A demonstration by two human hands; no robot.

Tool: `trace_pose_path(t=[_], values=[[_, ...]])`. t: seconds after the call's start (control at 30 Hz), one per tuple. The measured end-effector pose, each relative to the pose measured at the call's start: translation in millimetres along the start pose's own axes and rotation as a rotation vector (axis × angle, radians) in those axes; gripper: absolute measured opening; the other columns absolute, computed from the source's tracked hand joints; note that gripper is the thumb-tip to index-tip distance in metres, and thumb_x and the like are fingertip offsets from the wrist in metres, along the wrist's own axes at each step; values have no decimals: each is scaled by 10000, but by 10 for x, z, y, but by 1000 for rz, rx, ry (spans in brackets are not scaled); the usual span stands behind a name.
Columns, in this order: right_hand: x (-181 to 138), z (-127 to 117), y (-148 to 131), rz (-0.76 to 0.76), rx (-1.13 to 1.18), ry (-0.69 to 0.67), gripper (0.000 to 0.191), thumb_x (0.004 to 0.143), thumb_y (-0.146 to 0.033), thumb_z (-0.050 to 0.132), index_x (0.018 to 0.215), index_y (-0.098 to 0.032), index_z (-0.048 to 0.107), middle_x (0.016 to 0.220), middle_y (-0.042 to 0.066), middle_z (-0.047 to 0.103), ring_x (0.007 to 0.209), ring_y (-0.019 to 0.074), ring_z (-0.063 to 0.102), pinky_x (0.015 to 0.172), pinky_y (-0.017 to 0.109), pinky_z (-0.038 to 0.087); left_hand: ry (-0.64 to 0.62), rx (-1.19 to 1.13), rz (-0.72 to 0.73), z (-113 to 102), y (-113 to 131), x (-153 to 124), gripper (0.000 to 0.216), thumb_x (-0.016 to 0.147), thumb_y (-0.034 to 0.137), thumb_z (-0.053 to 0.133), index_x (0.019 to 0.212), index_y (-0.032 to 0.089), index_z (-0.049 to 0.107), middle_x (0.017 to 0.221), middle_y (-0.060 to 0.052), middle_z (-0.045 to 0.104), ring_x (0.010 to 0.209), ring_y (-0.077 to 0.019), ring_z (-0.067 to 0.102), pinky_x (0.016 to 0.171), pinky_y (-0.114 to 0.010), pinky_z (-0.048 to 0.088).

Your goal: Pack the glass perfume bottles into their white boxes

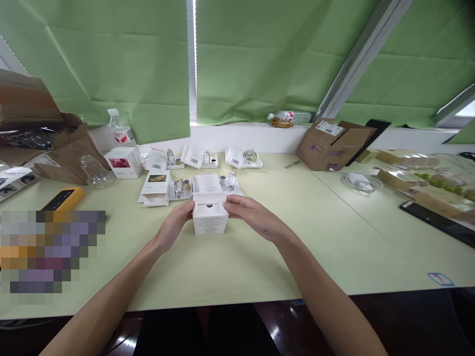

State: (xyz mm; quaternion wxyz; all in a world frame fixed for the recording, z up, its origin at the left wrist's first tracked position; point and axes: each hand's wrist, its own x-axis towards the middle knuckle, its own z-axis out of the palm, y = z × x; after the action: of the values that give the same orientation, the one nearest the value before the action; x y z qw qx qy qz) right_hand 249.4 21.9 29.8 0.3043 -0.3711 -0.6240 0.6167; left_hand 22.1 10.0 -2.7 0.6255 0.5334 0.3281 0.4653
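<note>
Blinds of green cloth (260,64) hang across the top, from ten o'clock to two o'clock. Below them lies the big pale yellow-green table (315,237), which fills the middle of the view. At two o'clock on it sits an open brown cardboard box (332,146) lying on its side. At ten o'clock stands a small white cube box with a red picture (123,162), and a clear plastic water bottle with a red label (119,127) stands just behind it. At nine o'clock lies a flat yellow and black gadget (63,198).

Right in the middle is the small white cardboard box with its lid flap open (210,212). It rests on the table. The left hand (174,225) holds its left side with the fingers curled on it. The right hand (250,211) holds its right side near the top, fingers bent over the edge. So both hands grip the same box, one on each side.

Just behind the box, at twelve o'clock, white cards and trays hold tiny clear glass bottles (232,179). One round glass bottle (250,155) sits a bit farther back.
</note>
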Motion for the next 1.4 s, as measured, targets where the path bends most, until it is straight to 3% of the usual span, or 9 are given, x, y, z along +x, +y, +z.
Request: trace_pose_path(t=[0.57, 1.2, 1.4], values=[[14, 21, -1, 29, -92, 16, 307, 936, -436, 518, 1150, -277, 670, 1219, 23, 642, 1153, 220, 569, 1063, 437, 398, -20, 63, -2, -49, -60, 18, 393, 945, 384, 480, 1265, 208, 624, 1283, -79, 632, 1195, -283, 534, 992, -381, 388], [76, 141, 35, -7, -90, 129, 297, 922, -448, 507, 955, -208, 678, 991, 35, 681, 1013, 212, 608, 962, 414, 445, 78, 170, 7, -24, -17, 24, 349, 921, 378, 519, 1178, 194, 669, 1179, -76, 677, 1059, -256, 601, 914, -358, 443], [47, 73, 31, -20, -110, 97, 315, 900, -495, 537, 918, -213, 675, 1020, 47, 673, 1045, 228, 600, 969, 420, 438, 130, 208, 67, -55, -21, 12, 311, 887, 376, 588, 1114, 186, 682, 1095, -68, 696, 987, -239, 617, 882, -350, 451]])
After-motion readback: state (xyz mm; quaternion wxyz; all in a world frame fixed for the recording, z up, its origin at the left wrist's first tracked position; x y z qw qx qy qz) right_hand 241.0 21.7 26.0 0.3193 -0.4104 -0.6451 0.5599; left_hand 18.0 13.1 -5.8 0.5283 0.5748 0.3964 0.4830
